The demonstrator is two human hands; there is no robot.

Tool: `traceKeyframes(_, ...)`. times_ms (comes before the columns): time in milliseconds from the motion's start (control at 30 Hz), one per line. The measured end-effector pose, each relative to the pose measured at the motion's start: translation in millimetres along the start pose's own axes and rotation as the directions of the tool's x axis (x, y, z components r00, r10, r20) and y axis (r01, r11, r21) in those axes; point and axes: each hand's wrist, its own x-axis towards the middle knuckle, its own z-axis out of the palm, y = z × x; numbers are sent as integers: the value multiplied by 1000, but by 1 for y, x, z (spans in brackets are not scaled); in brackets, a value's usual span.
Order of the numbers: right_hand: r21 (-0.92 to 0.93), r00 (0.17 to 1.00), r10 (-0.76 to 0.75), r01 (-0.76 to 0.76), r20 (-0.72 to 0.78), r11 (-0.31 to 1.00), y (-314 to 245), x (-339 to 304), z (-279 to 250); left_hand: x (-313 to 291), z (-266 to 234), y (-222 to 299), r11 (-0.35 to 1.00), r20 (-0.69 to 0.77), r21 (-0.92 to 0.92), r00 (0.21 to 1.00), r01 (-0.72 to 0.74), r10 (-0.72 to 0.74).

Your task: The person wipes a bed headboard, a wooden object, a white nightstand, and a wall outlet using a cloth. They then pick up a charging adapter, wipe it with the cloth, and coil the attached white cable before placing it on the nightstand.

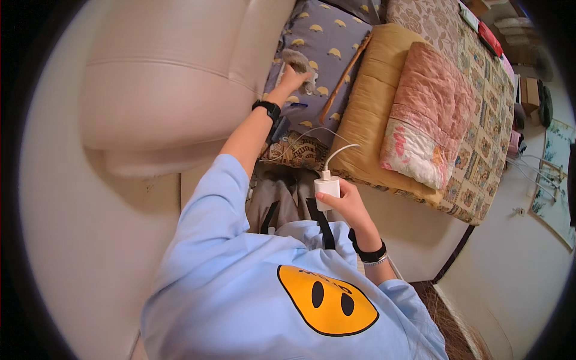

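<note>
While gripped in right hand (348, 204), charger (327, 191)

I see a bed (480, 174) covered by a patterned patchwork spread. On it lie a mustard-yellow folded quilt (372, 114), with a pink floral folded blanket (423, 114) on top of that, and beside them a grey pillow with yellow shapes (327, 42).

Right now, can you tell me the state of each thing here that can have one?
left hand: closed on a grey fluffy cloth lying on the grey patterned pillow
right hand: gripping the white block-shaped charger
thin white cable: plugged into the charger's top
pink quilted blanket: folded on the yellow cushion
</note>
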Motion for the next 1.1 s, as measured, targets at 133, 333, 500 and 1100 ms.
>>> traceKeyframes(133,104,999,15,-12,-32,995,13,15,-12,35,14,-11,971,101,217,991,-104,83)
traceKeyframes(333,510,994,25,32,-104,860,30,55,-22,-8,0,-8,978,254,196,959,74,-123)
traceKeyframes(500,313,996,-14,42,-92,949,21,86,-26,-126,-38,42,847,661,-309,738,432,-136)
traceKeyframes(1100,-377,575,-718,812,392,445,-55,30,22,-372,-172,116,391,379,-858,924,333,45)
